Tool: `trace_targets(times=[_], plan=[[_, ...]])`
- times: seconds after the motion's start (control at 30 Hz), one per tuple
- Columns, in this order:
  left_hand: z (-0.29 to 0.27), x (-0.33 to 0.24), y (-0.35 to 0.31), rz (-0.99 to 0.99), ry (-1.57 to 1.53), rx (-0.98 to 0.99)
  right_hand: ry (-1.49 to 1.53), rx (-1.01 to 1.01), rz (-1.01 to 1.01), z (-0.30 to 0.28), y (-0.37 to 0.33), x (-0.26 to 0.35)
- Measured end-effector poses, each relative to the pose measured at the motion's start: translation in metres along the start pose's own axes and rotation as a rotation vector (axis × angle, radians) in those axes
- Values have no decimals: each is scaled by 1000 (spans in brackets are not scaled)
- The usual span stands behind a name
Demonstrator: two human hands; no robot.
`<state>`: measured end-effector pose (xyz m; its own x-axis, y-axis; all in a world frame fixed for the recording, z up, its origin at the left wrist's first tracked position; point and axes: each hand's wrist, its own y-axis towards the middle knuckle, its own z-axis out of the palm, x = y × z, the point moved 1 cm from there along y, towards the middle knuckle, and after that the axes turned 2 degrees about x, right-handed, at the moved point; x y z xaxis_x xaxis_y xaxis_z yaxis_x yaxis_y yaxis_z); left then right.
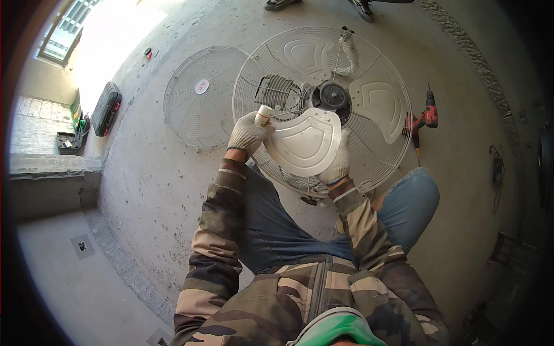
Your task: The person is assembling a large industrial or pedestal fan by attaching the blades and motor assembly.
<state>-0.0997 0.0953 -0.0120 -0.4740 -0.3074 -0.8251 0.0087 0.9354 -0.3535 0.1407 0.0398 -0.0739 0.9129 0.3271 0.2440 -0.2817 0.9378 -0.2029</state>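
A large round fan lies face up on the floor, its rear wire guard (398,75) around a dark hub (333,96) and three pale metal blades. My left hand (248,135), in a knitted white glove, is closed around a small white cylinder with a red band (263,115). Its fingers are by the left edge of the nearest fan blade (306,144). My right hand (337,161), gloved too, grips that blade's right edge, with some fingers hidden behind it. The other blades sit at the far side (304,56) and right (378,106) of the hub.
A separate front guard (196,109) lies left of the fan, partly beside its rim. A red cordless drill (426,115) rests to the right. Farther left are a dark tool case (107,109) and an open case (70,140). Another person's shoes (362,8) show at the far edge.
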Motion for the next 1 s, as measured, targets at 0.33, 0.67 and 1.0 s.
trace_targets(times=[0.33,0.67,1.0], plan=[[9,-7,-14,121,412,167,229,99,145,16,21,0],[9,-8,-8,33,284,303,78,405,158,-5,-22,42],[10,-21,-20,81,270,279,-175,-47,-37,-59,-39,34]])
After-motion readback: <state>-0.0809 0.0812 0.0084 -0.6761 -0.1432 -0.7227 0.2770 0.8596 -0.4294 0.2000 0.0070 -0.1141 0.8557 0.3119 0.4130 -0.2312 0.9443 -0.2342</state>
